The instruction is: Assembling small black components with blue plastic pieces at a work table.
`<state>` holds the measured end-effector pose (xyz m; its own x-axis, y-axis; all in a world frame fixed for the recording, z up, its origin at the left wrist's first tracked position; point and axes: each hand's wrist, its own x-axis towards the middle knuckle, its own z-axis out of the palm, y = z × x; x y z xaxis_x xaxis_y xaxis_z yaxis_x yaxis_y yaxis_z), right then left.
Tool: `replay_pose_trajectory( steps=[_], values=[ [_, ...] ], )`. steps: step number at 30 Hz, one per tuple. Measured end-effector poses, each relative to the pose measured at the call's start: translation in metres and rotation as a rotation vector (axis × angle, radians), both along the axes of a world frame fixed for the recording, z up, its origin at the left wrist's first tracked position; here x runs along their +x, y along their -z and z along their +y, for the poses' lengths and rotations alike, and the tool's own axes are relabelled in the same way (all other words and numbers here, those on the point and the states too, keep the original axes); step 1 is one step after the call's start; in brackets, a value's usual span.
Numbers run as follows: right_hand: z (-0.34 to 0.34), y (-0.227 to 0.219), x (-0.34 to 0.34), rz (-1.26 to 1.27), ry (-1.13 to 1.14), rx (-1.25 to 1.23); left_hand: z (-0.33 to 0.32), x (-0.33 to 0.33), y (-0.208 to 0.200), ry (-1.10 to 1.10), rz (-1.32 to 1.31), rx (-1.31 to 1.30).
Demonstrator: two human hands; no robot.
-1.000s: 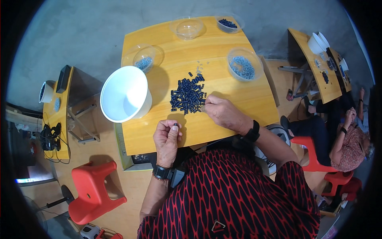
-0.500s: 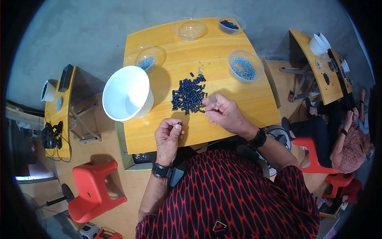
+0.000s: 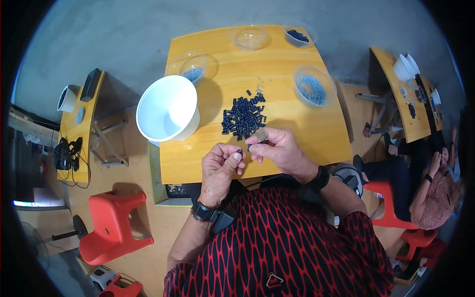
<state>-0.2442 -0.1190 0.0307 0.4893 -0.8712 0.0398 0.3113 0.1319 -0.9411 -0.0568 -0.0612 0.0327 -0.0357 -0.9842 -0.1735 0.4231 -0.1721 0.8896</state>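
My left hand [image 3: 220, 167] is closed, pinching a small black plastic piece [image 3: 239, 151] between thumb and fingertips. Close beside it, my right hand [image 3: 283, 152] is also closed in a pinch, on a small dark piece [image 3: 249, 147] partly covered by its fingers. The fingertips of both hands nearly meet above the near part of the table. Just beyond them lies a loose heap of small black plastic pieces [image 3: 242, 117]. A few tiny pale metal bits [image 3: 261, 84] are scattered past the heap.
A large white bucket [image 3: 148, 111] stands left on the yellow wooden table [image 3: 307, 143]. Clear bowls hold silvery small parts [image 3: 194, 74], more silvery parts [image 3: 312, 91] and black pieces [image 3: 298, 35]. Another clear bowl [image 3: 249, 38] stands at the back. A red stool [image 3: 111, 227] is left; a person [image 3: 433, 198] sits right.
My right hand has moved left from the heap's near edge to my left hand, bringing a dark piece. My left hand has shifted slightly right. The whole view has moved a little.
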Motion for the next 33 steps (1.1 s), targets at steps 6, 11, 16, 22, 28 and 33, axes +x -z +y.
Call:
replay_pose_trajectory(
  steps=[6,11,16,22,28,33],
  values=[
    [-0.004,0.000,0.008,0.066,0.034,-0.128,0.001,-0.001,-0.002,0.018,0.013,0.038],
    [-0.004,-0.001,0.009,0.069,0.035,-0.151,0.002,-0.002,-0.003,0.002,0.032,0.040],
    [-0.003,-0.003,0.008,0.086,0.047,-0.145,0.002,-0.004,-0.003,-0.003,0.030,0.029],
    [-0.003,-0.009,0.007,0.170,0.045,-0.193,0.002,-0.006,-0.007,-0.006,0.018,0.023],
    [-0.006,-0.015,0.007,0.232,0.091,-0.430,0.004,-0.010,-0.012,-0.038,-0.040,0.005],
    [-0.009,-0.017,0.001,0.255,-0.060,-0.510,0.008,-0.011,-0.009,-0.049,-0.047,-0.001]
  ],
)
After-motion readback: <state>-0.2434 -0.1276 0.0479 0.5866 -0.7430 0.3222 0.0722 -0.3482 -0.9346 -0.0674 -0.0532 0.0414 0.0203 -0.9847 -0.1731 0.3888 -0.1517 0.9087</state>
